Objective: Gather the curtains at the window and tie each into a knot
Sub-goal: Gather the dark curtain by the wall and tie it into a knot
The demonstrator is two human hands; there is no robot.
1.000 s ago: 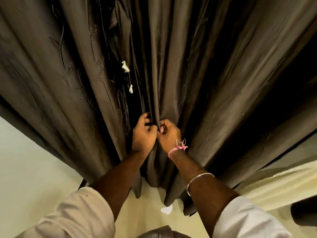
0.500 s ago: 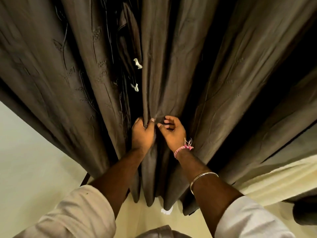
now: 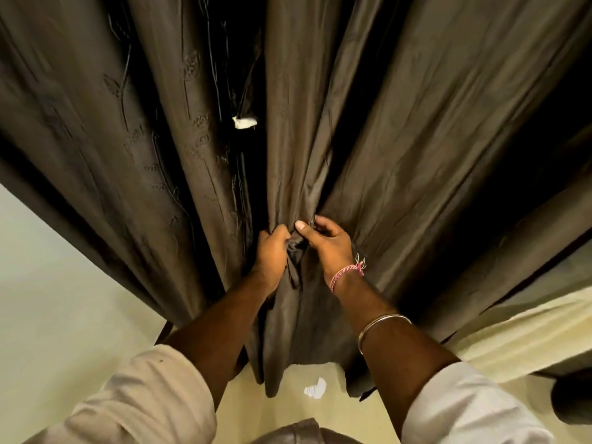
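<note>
Two hands meet at the middle of the brown curtain (image 3: 368,129), which hangs in long folds straight ahead, its hem ending just above the pale floor (image 3: 64,299). The left hand (image 3: 270,256) has its fingers curled round a bunch of cloth. The right hand (image 3: 326,240) pinches the next folds between thumb and bent fingers, touching the left. No knot is formed yet; this looks like the gathering step.

The likely trouble: the cloth looks smooth, so folds could slide out of either grip when one hand lets go to reach for more. The far-right folds lie well apart from the hands and could be left out, giving a lopsided bunch. A second, embroidered curtain (image 3: 153,155) hangs just beside on the left and could get caught into the gather.
</note>
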